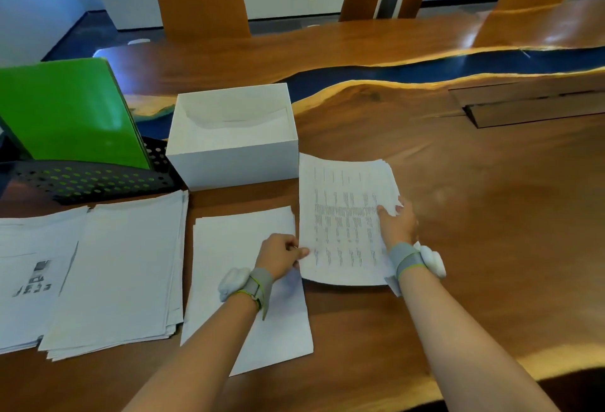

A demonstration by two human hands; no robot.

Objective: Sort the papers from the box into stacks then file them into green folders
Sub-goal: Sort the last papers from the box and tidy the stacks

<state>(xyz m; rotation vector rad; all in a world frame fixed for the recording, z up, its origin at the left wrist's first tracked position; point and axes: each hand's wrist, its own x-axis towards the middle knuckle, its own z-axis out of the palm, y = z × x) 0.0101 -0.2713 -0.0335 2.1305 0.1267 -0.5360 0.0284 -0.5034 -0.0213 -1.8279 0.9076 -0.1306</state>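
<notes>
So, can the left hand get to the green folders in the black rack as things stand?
Probably yes, once freed. The left hand now pinches the printed sheaf; only flat paper stacks lie between it and the green folders.

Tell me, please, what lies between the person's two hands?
The printed paper stack, held by the left hand and right hand, seen in the head view.

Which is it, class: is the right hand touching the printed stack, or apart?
Touching. The head view shows the right hand gripping the printed stack at its right edge, fingers on the top sheet.
</notes>
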